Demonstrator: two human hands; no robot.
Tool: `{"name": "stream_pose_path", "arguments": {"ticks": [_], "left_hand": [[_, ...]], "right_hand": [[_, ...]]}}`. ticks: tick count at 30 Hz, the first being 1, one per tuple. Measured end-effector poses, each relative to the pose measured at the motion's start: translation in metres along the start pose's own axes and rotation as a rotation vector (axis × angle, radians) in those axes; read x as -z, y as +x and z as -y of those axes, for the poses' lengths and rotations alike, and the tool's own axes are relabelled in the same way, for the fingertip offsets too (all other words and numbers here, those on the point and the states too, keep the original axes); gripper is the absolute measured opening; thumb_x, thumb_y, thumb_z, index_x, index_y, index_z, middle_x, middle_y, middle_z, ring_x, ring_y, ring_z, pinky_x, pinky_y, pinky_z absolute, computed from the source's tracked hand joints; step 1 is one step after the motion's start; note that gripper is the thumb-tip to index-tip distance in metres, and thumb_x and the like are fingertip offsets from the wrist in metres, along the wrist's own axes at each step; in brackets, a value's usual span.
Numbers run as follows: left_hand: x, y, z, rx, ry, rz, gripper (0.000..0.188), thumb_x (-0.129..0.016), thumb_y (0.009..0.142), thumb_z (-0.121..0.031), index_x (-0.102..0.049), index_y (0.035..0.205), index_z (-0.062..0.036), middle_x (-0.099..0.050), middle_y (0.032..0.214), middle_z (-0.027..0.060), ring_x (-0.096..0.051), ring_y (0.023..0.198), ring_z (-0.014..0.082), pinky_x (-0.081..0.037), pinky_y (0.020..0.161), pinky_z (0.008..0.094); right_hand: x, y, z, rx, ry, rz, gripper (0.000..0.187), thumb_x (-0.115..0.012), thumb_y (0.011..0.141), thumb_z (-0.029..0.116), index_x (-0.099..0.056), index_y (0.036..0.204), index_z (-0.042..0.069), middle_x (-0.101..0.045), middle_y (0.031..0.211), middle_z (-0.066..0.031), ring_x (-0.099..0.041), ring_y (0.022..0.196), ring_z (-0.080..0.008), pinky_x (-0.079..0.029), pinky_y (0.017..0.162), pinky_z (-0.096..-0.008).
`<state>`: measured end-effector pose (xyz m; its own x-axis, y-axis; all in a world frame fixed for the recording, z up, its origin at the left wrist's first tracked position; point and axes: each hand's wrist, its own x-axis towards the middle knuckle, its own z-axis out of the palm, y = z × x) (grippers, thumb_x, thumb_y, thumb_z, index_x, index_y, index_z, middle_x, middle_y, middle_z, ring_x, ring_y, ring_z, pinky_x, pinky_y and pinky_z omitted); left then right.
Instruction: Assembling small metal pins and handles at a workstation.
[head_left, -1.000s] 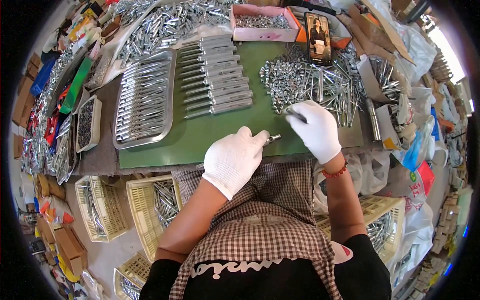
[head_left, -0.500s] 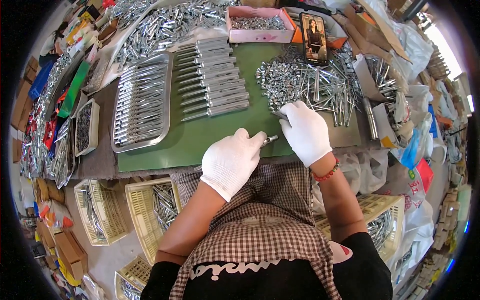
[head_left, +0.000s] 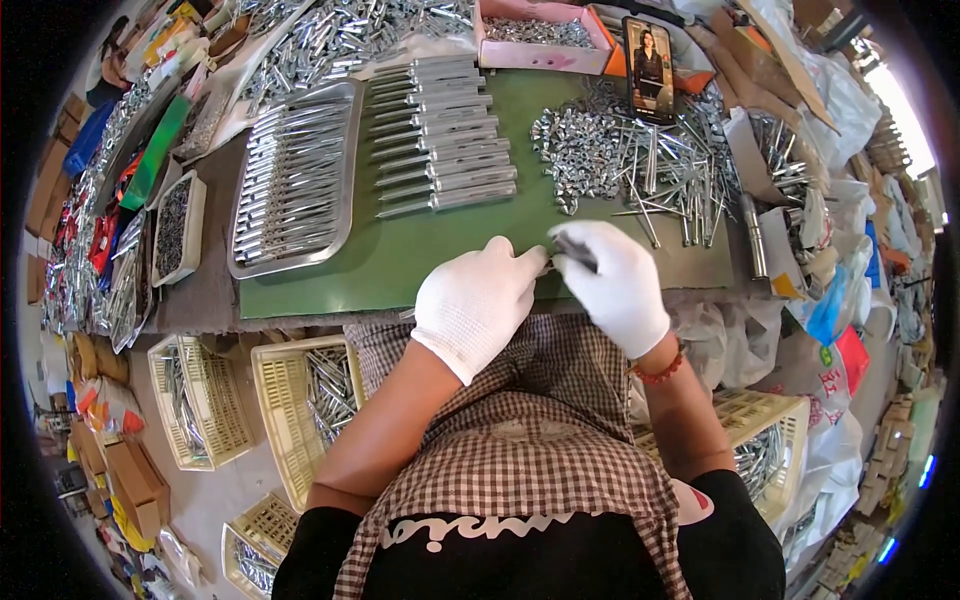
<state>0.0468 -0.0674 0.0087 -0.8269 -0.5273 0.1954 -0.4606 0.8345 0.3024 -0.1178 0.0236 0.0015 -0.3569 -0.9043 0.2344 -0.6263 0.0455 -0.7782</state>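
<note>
My left hand (head_left: 475,305), in a white knit glove, is closed around a thin metal rod (head_left: 407,315). One end of it shows beside the wrist; the rest is hidden in the palm. Against its fingertips, my right hand (head_left: 615,285), gloved too, is closed with its dark-smudged fingers bent inward; what they pinch is hidden. Ahead of the left hand, a stack of metal rods with thicker sleeves (head_left: 450,160) lies in a row on the green work surface (head_left: 330,295). Beyond my right hand are a heap of small metal nuts (head_left: 575,155) and loose long bolts (head_left: 690,190).
A metal tray (head_left: 345,215) of lined-up rods lies at left. Behind are a pink box (head_left: 545,57) of small parts and a propped phone (head_left: 650,70). A metal tube (head_left: 752,235) stands at right. Cream crates (head_left: 265,410) of metal parts sit below the table edge.
My right hand has moved back from the nut heap to my left fingertips. The rod end that stuck out past the left fingers is now covered.
</note>
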Motion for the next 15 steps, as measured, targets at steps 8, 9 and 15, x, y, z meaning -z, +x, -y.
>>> {"name": "stream_pose_path", "arguments": {"ticks": [8, 9, 15], "left_hand": [[0.001, 0.001, 0.001, -0.006, -0.014, -0.014, 0.02, -0.061, 0.091, -0.021, -0.068, 0.109, -0.0184, -0.061, 0.082, 0.0082, -0.066, 0.067, 0.03, -0.054, 0.056, 0.0422], [0.002, 0.001, 0.001, -0.004, -0.002, 0.005, 0.02, -0.061, 0.091, -0.02, -0.068, 0.109, -0.0187, -0.061, 0.082, 0.008, -0.066, 0.066, 0.03, -0.054, 0.056, 0.0421], [0.0, 0.0, 0.0, -0.008, 0.017, 0.003, 0.021, -0.061, 0.09, -0.019, -0.067, 0.11, -0.0196, -0.06, 0.081, 0.0074, -0.065, 0.065, 0.0292, -0.053, 0.056, 0.0416]], "right_hand": [[0.006, -0.005, -0.001, 0.137, -0.347, 0.077, 0.012, -0.07, 0.086, 0.018, -0.073, 0.097, 0.013, -0.067, 0.091, -0.0089, -0.067, 0.081, -0.0316, -0.053, 0.07, -0.0398], [0.009, -0.003, -0.003, 0.138, -0.347, 0.078, 0.012, -0.07, 0.086, 0.018, -0.073, 0.097, 0.013, -0.067, 0.091, -0.0089, -0.067, 0.081, -0.0316, -0.053, 0.07, -0.0398], [0.018, 0.033, -0.023, 0.103, -0.523, 0.002, 0.014, -0.072, 0.087, 0.02, -0.073, 0.098, 0.011, -0.067, 0.091, -0.009, -0.066, 0.081, -0.0306, -0.052, 0.071, -0.0391]]}}
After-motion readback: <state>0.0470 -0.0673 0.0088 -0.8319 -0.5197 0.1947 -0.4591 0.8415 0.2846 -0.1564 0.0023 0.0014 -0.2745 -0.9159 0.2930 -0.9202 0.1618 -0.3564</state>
